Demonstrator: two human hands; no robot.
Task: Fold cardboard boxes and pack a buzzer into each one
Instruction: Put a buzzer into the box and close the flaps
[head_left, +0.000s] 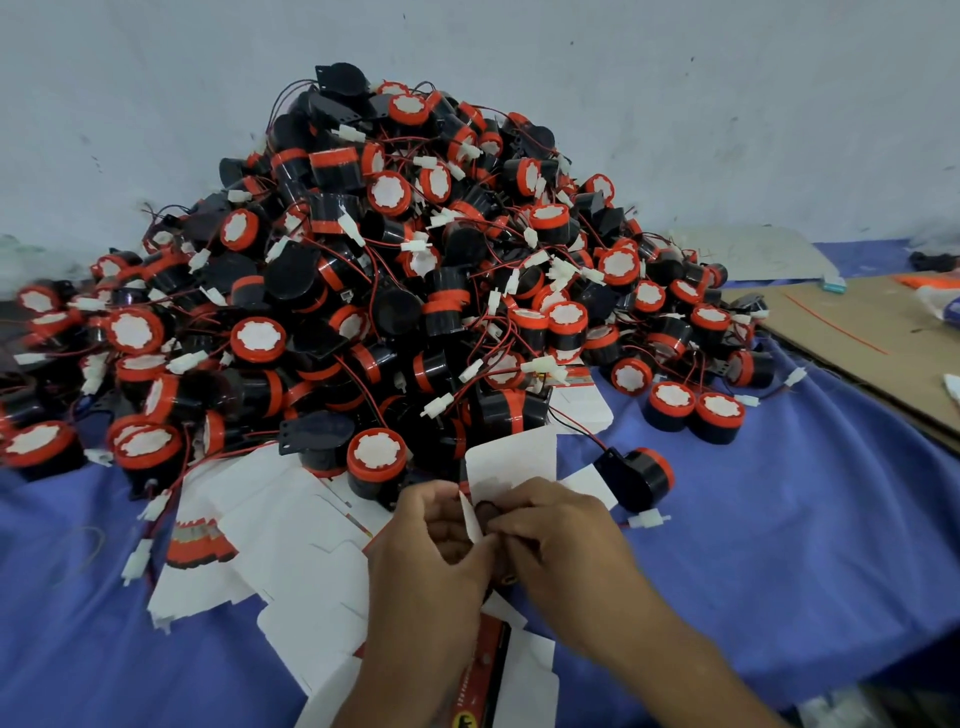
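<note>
Far to your left, the worktop (78, 649) is showing its blue cloth, and a loose spread of flat white box blanks (291, 545) is lying on it, partly tucked under the near edge of the heap. Behind them the pile of buzzers (389, 260) is rising against the wall, black bodies with orange rims, thin red and black leads and white plugs tangling through it. In front of the pile, your left hand (426, 551) is curling its fingers and pinching a narrow side flap of the cardboard box (511, 462), whose tall white flap is standing up just beyond your knuckles. Something dark is sitting inside the box between your hands; whether it is a buzzer cannot be told. Your right hand (566, 535) is closing its fingertips on the box's other side, touching the left hand. Just right of it, a single buzzer (639, 478) is lying on its side on the cloth. Farther right, a brown cardboard sheet (857, 332) is lying flat along the worktop's edge.
</note>
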